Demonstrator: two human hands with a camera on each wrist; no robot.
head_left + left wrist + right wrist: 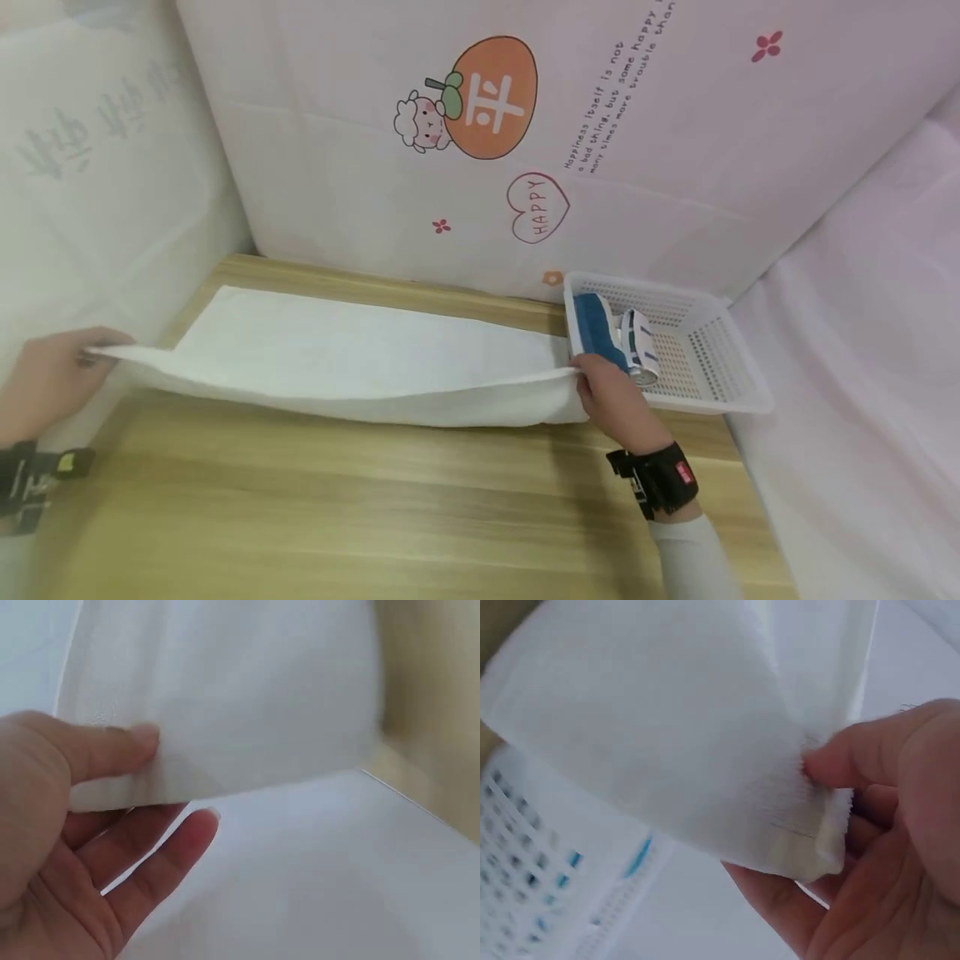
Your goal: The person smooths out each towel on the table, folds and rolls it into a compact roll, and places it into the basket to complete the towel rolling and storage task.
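Observation:
A long white cloth lies across the wooden table, its near edge lifted and sagging in the middle. At the left end my left hand pinches a corner of it between thumb and fingers. In the left wrist view the thumb presses on top of the cloth, with the other fingers under or below it. My right hand pinches the opposite corner beside the basket. The right wrist view shows that corner of cloth folded between the thumb and the fingers.
A white plastic basket stands at the table's back right, close to my right hand. Inside it are a blue rolled item and a white-and-blue item. Printed white sheeting hangs behind and at both sides. Bare wood shows in front.

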